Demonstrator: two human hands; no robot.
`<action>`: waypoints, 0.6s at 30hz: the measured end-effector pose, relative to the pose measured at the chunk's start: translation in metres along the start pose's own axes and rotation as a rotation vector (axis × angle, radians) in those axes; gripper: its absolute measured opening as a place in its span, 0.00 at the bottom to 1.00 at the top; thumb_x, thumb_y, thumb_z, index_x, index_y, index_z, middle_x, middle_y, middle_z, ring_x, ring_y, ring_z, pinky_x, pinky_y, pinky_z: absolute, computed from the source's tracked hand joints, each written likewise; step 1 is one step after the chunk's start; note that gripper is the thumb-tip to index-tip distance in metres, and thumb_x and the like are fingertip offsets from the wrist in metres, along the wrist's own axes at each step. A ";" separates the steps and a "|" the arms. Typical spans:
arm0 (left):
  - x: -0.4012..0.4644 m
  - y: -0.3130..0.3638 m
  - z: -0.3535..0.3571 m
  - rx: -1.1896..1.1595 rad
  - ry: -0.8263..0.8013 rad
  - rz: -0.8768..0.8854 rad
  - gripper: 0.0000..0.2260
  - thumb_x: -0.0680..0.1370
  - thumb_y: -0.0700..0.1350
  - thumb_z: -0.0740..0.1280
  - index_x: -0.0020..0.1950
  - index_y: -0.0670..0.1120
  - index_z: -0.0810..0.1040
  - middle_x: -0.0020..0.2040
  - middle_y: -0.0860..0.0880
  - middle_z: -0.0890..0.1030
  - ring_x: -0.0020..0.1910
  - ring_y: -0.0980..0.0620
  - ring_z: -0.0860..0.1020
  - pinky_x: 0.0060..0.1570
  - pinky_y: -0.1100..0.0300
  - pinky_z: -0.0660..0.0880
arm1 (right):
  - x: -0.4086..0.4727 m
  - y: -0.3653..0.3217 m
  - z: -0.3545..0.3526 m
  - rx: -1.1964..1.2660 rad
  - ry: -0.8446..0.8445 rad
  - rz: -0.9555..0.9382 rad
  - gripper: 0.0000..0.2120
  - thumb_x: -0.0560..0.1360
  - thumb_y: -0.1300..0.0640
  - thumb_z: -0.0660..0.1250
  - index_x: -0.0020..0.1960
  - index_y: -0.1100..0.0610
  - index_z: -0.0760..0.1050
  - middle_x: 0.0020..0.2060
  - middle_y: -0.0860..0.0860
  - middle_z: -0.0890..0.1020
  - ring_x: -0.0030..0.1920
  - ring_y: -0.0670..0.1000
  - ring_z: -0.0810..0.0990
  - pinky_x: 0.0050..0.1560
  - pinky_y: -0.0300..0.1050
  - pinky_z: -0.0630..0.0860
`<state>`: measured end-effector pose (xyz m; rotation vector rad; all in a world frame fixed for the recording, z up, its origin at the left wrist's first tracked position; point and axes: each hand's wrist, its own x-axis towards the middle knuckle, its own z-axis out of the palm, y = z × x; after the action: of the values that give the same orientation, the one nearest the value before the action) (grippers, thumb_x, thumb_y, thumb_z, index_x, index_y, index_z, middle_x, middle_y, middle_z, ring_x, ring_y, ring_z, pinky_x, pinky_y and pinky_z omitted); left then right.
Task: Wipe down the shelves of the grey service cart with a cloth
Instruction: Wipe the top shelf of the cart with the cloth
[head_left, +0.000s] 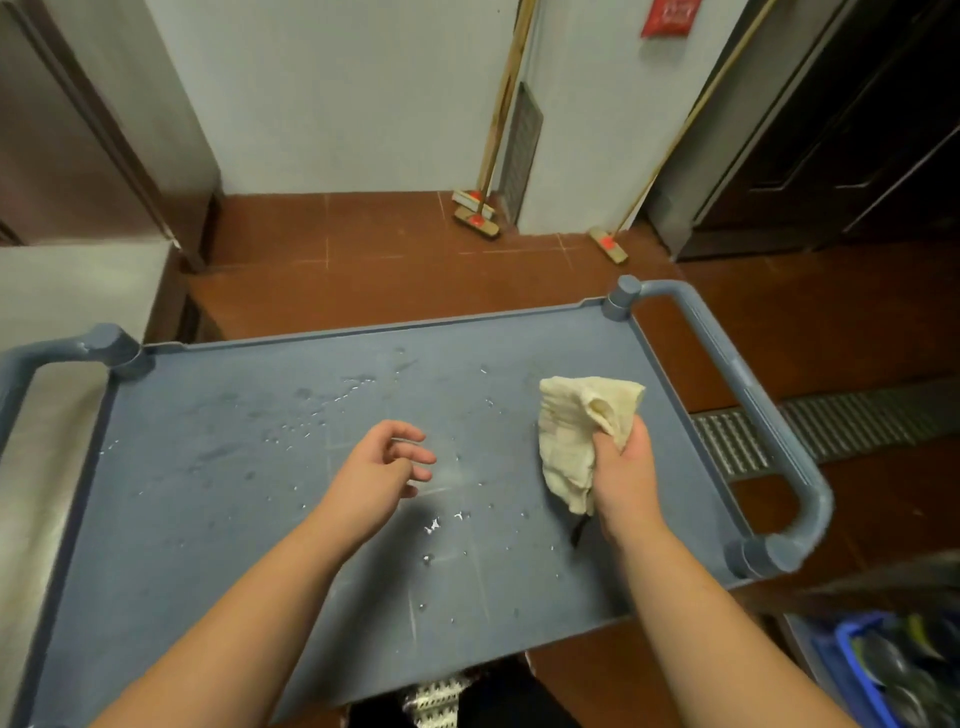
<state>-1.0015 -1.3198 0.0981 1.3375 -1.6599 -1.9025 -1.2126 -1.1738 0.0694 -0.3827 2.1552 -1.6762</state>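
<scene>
Over cart (218, 467): cloth (576, 431) in right hand (623, 467).

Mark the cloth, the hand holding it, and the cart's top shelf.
cloth (574, 431): head view, on its bunched middle.
right hand (621, 475): head view, on the back of the hand.
top shelf (234, 467): head view, on bare wet surface.

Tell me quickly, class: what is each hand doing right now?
Left hand: open, fingers loosely curled, holding nothing, above the grey plastic cart shelf.
Right hand: gripping the crumpled cream cloth.
</scene>
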 end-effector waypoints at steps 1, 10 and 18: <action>0.009 0.004 0.006 0.005 -0.011 -0.006 0.17 0.74 0.28 0.53 0.55 0.43 0.73 0.46 0.43 0.81 0.40 0.49 0.79 0.44 0.54 0.74 | 0.014 -0.001 -0.004 -0.020 0.010 -0.013 0.14 0.79 0.63 0.60 0.58 0.46 0.73 0.52 0.45 0.81 0.54 0.45 0.80 0.54 0.44 0.75; 0.092 0.042 0.098 -0.005 -0.008 -0.014 0.17 0.74 0.27 0.53 0.54 0.42 0.73 0.44 0.44 0.80 0.39 0.50 0.77 0.40 0.59 0.72 | 0.175 -0.002 -0.042 -0.097 0.047 -0.081 0.09 0.81 0.52 0.63 0.61 0.45 0.73 0.53 0.43 0.80 0.56 0.45 0.79 0.59 0.49 0.77; 0.171 0.044 0.150 -0.009 0.096 0.027 0.16 0.72 0.30 0.57 0.51 0.49 0.75 0.41 0.49 0.82 0.44 0.49 0.79 0.51 0.49 0.73 | 0.264 0.027 -0.021 -0.516 -0.208 -0.451 0.28 0.71 0.69 0.60 0.68 0.52 0.76 0.67 0.43 0.74 0.71 0.52 0.70 0.73 0.54 0.64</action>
<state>-1.2236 -1.3623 0.0468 1.3736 -1.6133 -1.7992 -1.4563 -1.2644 0.0130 -1.2066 2.4360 -1.1694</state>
